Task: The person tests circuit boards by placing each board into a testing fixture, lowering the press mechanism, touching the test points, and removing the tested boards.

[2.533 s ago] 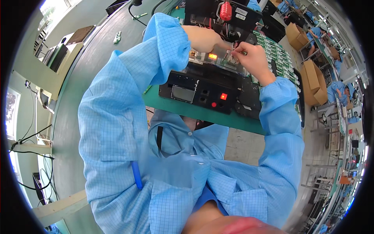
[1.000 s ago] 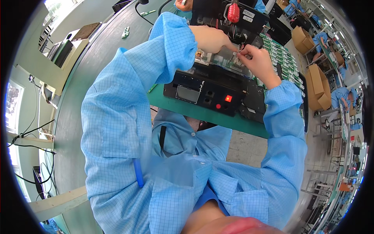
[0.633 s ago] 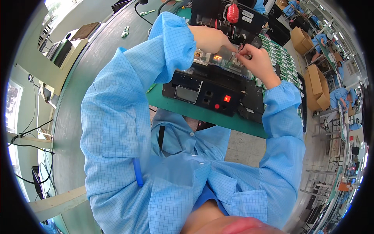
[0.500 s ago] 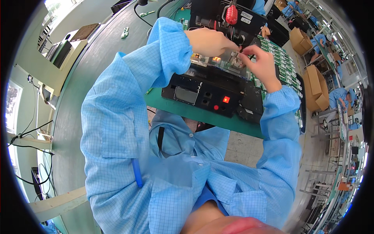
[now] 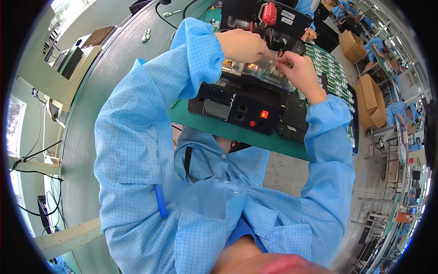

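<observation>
Green bench [image 5: 237,132]: both hands pinch a circuit board [image 5: 255,71].

A small grey rectangular screen [image 5: 216,109] is sitting in the front panel of a black test unit [image 5: 237,102] lying near the front edge of the tabletop, left of a glowing red square indicator [image 5: 263,114]. Two white rectangular labels [image 5: 286,17] are showing on the black machine [image 5: 255,18] standing at the far side. To the far right, brown cardboard boxes [image 5: 370,100] are standing open on the floor, with another brown box [image 5: 347,42] lying farther back.
</observation>
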Demonstrator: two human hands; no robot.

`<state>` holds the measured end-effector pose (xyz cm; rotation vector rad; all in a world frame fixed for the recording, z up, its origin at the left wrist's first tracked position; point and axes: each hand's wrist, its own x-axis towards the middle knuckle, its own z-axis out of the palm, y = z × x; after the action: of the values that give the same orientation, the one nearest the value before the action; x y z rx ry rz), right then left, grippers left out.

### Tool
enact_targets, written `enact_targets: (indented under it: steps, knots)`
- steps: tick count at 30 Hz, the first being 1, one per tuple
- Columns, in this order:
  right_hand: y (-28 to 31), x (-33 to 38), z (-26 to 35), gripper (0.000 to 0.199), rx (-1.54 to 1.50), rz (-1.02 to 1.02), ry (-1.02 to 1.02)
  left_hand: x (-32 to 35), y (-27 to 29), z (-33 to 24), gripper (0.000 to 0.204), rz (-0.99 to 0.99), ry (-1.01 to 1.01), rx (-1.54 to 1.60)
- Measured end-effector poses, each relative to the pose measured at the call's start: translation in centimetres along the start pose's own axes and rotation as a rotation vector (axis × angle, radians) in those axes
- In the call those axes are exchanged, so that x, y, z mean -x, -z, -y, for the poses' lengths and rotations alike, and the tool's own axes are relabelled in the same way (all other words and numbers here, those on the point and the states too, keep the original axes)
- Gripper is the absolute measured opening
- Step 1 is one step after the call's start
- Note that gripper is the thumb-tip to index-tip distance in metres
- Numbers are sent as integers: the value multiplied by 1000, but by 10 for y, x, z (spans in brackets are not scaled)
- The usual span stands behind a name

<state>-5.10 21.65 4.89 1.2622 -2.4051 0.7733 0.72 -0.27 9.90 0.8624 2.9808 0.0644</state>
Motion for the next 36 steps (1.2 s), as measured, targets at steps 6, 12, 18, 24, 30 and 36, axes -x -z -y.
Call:
enact_targets:
  steps: [6,12,18,24,30,36]
  knots:
    - [0,-1,-5,12,53,25,-12,-5,-6,6,53,-38,-17,4]
    - [-7,3,-3,12,65,-25,60,-9,-7,5,50,-19,3,28]
    - [-3,1,-2,8,35,-4,-66,-3,-5,7,52,-55,-41,41]
    - [-5,2,1,9,-43,-48,10,-6,-10,9,49,-59,-40,28]
    - [-3,1,2,10,-19,-52,-8,-2,-7,7,50,-60,-54,70]
    - [-2,0,3,13,37,8,-74,-1,-6,6,50,-46,-27,63]
